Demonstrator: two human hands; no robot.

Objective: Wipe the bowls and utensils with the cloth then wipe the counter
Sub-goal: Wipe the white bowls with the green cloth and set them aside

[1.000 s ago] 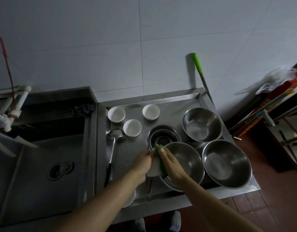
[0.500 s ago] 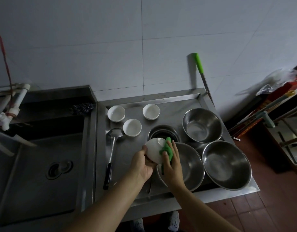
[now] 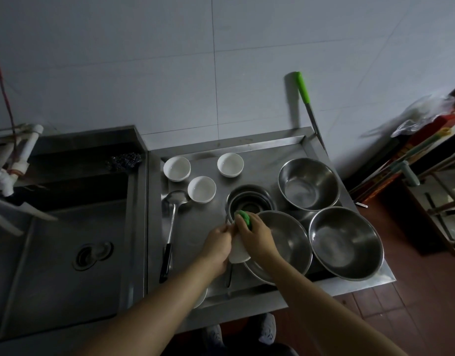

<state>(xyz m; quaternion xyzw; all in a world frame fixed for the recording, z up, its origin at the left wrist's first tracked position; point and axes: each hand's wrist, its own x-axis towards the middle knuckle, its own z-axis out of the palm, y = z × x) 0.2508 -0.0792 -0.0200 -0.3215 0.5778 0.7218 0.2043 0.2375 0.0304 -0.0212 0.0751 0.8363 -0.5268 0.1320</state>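
A: Inventory, left to right?
B: One ladle point(image 3: 173, 222); three white bowls point(image 3: 202, 189) standing on the counter point(image 3: 262, 152); a fourth, the held bowl point(image 3: 238, 249); four steel bowls point(image 3: 308, 184).
A: Grip status?
B: Left hand point(image 3: 216, 246) curls round the held bowl above the counter. Right hand point(image 3: 257, 237) clasps one green cloth point(image 3: 244, 217) against it.

- Dim, greyish light overall.
- The knife point(image 3: 308, 106) casts a soft shadow leftward on the wall point(image 3: 144, 60).
- Faint sheen on the steel bowls point(image 3: 345, 242).
- Wide-angle bending at edges.
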